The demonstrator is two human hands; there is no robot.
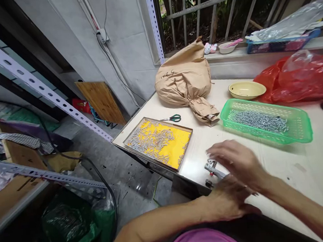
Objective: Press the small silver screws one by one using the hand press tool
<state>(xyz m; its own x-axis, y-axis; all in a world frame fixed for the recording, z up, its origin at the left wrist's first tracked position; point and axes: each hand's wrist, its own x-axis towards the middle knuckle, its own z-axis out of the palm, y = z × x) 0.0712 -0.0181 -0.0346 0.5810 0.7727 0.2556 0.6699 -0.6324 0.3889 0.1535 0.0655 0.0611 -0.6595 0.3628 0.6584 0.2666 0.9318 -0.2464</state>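
My right hand [238, 163] hovers over the near side of the table, fingers stretched out to the left and slightly blurred; nothing shows in it. Beneath and in front of it is my left hand [227, 200], its fingers mostly hidden, so I cannot tell what it holds. A small silver metal device [213, 166] with a dark coil and a red part stands at the table edge by both hands. To the left, a shallow tray [181, 145] with a yellow bottom carries many small silver screw-like pieces [149, 141]. On the right, a green plastic basket [296, 132] contains a heap of similar pieces.
Green-handled scissors [175, 118] lie behind the tray. A crumpled brown paper bag [184, 77], a yellow bowl [247, 90] and a red plastic bag [300, 79] sit along the back of the table. A perforated metal post [47, 90] slants across the left.
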